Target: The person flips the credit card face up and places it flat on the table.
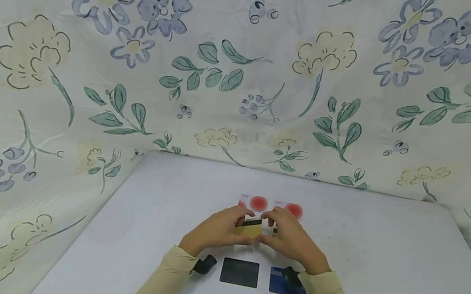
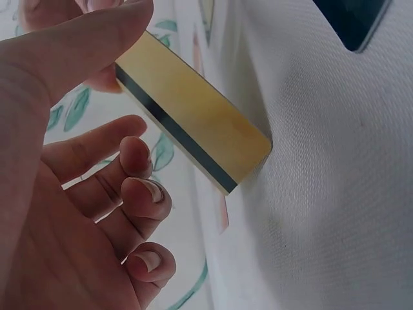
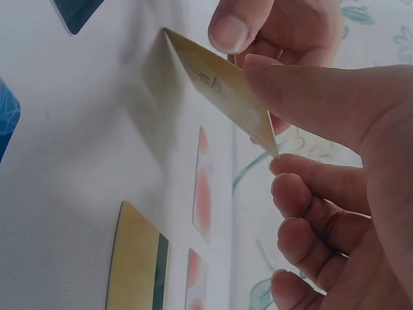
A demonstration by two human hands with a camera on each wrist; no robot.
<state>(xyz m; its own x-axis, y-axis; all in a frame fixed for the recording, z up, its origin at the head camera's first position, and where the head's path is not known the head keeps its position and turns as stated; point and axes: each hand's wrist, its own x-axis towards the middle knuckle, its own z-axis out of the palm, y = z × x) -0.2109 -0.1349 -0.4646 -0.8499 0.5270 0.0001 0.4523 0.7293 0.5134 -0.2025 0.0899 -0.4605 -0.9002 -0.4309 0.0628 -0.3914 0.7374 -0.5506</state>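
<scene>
Black-faced, a rectangular card (image 1: 239,272) lies nearest, at six o'clock from a dark-striped gold rectangular card (image 1: 248,230), a blue rectangular card (image 1: 279,286) at four. The right hand (image 1: 288,235) pinches the gold one; whether the left hand (image 1: 218,226) grips it, I cannot tell. Beyond, red-dotted white cards (image 1: 259,203) lie at twelve and two.

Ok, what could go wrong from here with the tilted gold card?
The gold magnetic-stripe card might pivot or slip: the right grip pinches it at one end, while the left grip seems not to hold it. The right grip could also nudge the second gold card lying nearby. The dark wrist device overlaps the blue card in the head view and might brush it.
</scene>
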